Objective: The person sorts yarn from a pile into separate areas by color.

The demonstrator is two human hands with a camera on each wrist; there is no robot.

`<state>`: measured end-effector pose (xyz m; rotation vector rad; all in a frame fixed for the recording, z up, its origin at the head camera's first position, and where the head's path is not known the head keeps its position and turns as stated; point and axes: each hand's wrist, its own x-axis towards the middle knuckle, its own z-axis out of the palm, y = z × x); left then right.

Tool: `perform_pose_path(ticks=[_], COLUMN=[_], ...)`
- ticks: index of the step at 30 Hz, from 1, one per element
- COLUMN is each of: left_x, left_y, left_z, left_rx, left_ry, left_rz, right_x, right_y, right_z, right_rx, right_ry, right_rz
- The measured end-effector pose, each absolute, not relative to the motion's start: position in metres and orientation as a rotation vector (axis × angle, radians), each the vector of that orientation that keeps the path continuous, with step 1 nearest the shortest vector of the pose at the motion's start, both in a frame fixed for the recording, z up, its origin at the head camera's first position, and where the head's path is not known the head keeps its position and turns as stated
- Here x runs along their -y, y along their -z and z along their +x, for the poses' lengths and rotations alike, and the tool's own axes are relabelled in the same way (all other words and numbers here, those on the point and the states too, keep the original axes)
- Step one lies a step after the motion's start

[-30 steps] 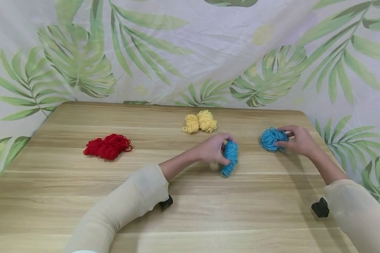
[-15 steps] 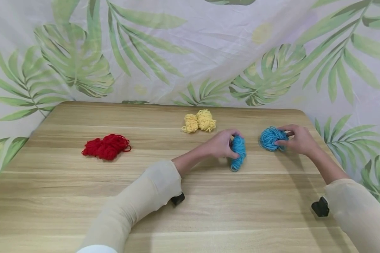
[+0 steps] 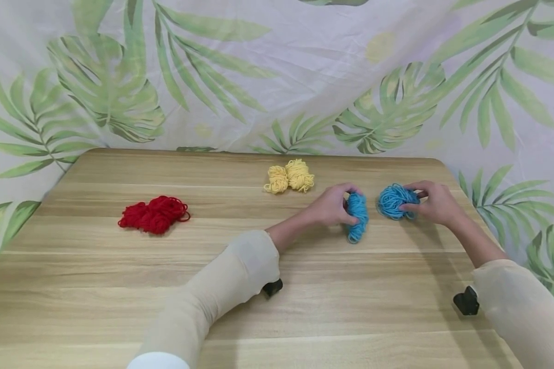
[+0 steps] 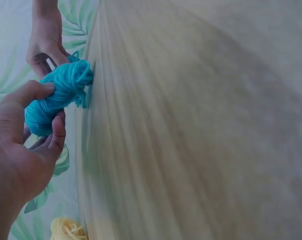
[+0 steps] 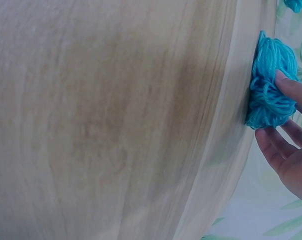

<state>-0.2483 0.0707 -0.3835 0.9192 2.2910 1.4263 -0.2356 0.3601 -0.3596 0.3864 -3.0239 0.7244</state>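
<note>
My left hand (image 3: 331, 206) grips a small blue yarn bundle (image 3: 357, 218), thumb on the near side and fingers over the far side. In the left wrist view this yarn bundle (image 4: 56, 100) hangs between thumb and curled fingers. Just to its right, a rounder blue yarn ball (image 3: 394, 202) rests on the table, with my right hand (image 3: 436, 205) holding its right side. The right wrist view has the thumb pressed on this yarn ball (image 5: 273, 82) and the fingers beneath its edge. A narrow gap separates the two blue pieces.
Two yellow yarn bundles (image 3: 299, 176) lie side by side near the back edge of the wooden table (image 3: 120, 292). A red yarn bundle (image 3: 155, 215) lies at the left. Behind the table hangs a leaf-patterned cloth (image 3: 240, 66).
My left hand has carried the small blue yarn bundle to the right and slightly back, close to the other blue ball. The right hand has stayed in place on its yarn ball.
</note>
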Motion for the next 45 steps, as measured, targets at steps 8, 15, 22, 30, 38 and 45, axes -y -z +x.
perform_pose_path(ticks=[8, 15, 22, 30, 38, 45], left_x=[-0.082, -0.092, -0.103, -0.114, -0.120, -0.122], left_y=[0.386, 0.391, 0.391, 0.394, 0.395, 0.396], left_z=[-0.251, -0.254, -0.258, -0.259, -0.262, -0.267], left_rx=[-2.303, -2.301, -2.353, -2.356, -2.392, -2.436], left_ry=[-1.464, -1.501, -1.514, -1.547, -1.510, -1.465], left_rz=[0.903, 0.852, 0.818, 0.767, 0.707, 0.708], right_x=[-0.360, -0.360, -0.359, -0.359, -0.360, -0.358], right_y=[0.359, 0.360, 0.360, 0.361, 0.362, 0.362], right_z=[-0.233, -0.234, -0.235, -0.236, -0.238, -0.240], right_rx=[3.045, 3.029, 3.030, 3.022, 3.022, 3.037], right_ry=[-0.726, -0.733, -0.734, -0.736, -0.726, -0.720], right_rz=[0.342, 0.363, 0.364, 0.373, 0.381, 0.384])
